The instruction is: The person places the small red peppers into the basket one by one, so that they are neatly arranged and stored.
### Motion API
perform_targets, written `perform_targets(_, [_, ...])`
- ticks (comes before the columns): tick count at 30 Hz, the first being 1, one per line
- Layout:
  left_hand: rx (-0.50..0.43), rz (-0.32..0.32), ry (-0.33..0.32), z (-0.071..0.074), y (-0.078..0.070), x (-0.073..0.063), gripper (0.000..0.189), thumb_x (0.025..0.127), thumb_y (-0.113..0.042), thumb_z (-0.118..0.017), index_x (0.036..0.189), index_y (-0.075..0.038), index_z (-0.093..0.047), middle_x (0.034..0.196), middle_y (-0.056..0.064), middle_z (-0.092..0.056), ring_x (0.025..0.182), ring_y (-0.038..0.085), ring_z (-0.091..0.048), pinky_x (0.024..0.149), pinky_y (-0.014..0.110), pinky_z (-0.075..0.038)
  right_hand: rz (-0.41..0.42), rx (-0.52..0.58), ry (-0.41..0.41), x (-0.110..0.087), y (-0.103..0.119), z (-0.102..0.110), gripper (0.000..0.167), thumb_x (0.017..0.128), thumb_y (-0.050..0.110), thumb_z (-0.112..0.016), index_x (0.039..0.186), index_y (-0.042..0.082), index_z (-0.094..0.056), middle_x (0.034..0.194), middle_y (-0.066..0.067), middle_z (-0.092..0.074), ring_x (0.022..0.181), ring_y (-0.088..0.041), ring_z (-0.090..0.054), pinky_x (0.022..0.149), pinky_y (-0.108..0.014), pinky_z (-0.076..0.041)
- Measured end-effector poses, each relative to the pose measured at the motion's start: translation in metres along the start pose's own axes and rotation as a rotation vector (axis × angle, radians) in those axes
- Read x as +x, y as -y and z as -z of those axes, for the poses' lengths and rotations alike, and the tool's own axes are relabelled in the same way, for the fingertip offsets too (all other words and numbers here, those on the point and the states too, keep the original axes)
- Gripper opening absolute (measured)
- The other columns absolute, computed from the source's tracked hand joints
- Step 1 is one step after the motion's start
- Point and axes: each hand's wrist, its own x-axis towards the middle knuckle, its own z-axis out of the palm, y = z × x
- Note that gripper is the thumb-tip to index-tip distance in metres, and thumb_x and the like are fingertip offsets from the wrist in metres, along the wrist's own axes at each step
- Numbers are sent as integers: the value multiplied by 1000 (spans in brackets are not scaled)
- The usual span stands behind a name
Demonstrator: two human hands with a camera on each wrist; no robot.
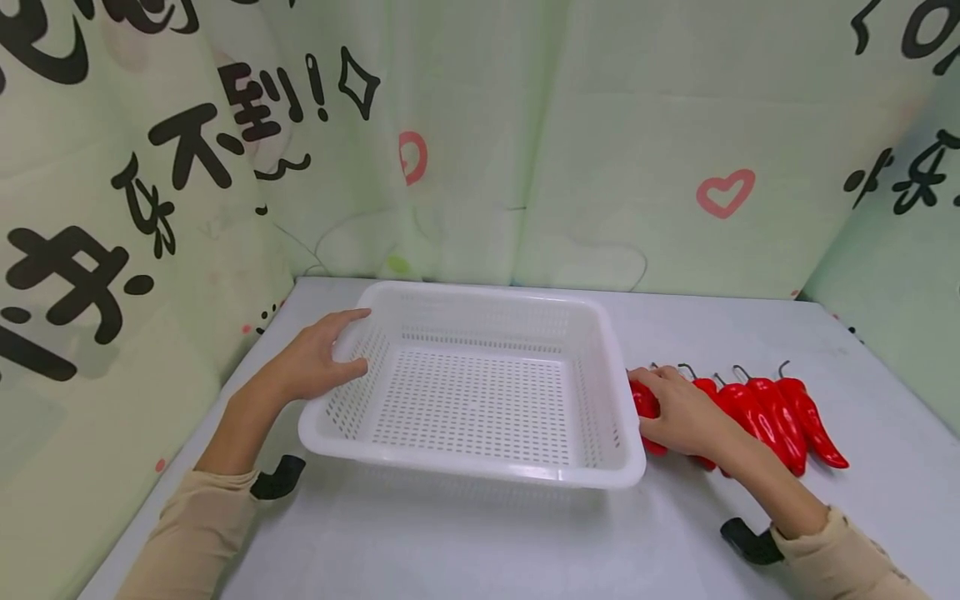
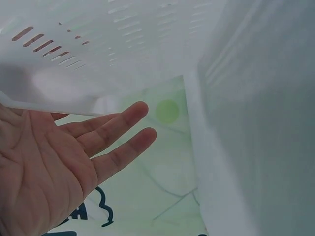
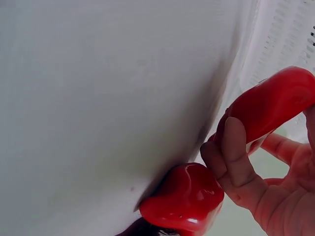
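A white perforated plastic basket (image 1: 468,406) is tilted above the table, with nothing in it. My left hand (image 1: 318,357) holds its left rim, thumb over the inside. In the left wrist view the fingers (image 2: 118,157) of that hand extend beneath the basket. My right hand (image 1: 686,414) grips a glossy red pepper (image 3: 275,101) beside the basket's right wall, fingers wrapped round it. Several more red peppers (image 1: 776,417) with dark curved stems lie side by side to the right, partly hidden by the right hand and forearm. Another red pepper (image 3: 182,196) lies just below the hand in the right wrist view.
A pale table (image 1: 450,542) lies beneath everything. Light green curtains (image 1: 585,142) with black lettering and pink hearts enclose its back and both sides. Black straps (image 1: 279,477) show at both wrists, by the beige sleeves.
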Motion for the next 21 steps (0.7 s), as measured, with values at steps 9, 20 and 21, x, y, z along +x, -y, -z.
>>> perform_targets(9, [-1, -2, -9, 0, 0, 0, 74, 93, -19, -66, 158, -4, -32, 151, 24, -43, 120, 37, -53, 99, 56, -50, -13, 11, -44, -2, 4, 7, 74, 75, 34, -88, 135, 6, -57, 129, -32, -53, 105, -48, -59, 67, -53, -62])
perform_targets(20, [3, 12, -11, 0, -3, -2, 73, 94, -18, -65, 158, -3, -32, 148, 25, -46, 116, 36, -55, 96, 54, -53, -19, 58, -80, -5, 9, 26, 72, 78, 28, -84, 140, 7, -54, 137, -33, -47, 109, -52, -56, 70, -58, -62])
perform_targets(21, [4, 14, -10, 0, -3, -2, 73, 94, -18, -65, 158, -4, -32, 148, 25, -45, 116, 36, -55, 96, 54, -53, -20, 61, -83, -6, 10, 28, 72, 79, 28, -83, 140, 7, -53, 138, -33, -47, 110, -52, -56, 71, -58, -61])
